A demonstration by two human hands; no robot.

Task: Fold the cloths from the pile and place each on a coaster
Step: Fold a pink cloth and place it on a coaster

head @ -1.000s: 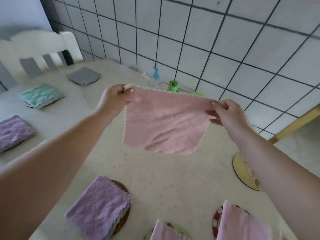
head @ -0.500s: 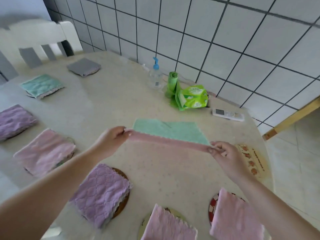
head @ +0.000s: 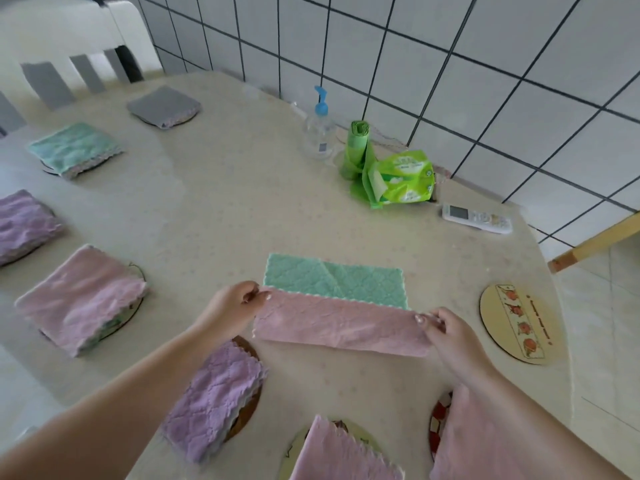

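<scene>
Pink cloth (head: 341,325), which a second ago hung open in the air between my hands, now lies on the table (head: 214,209) as a long folded strip, its far edge overlapping the green cloth (head: 332,277) left of the pile. My left hand (head: 230,308) pinches the strip's left end, my right hand (head: 450,329) pinches the right end, thumb and fingertips pressed together on the fabric. So the first fold looks done; I judge a second fold comes next, then the bare coaster (head: 519,323) just to my right.
</scene>
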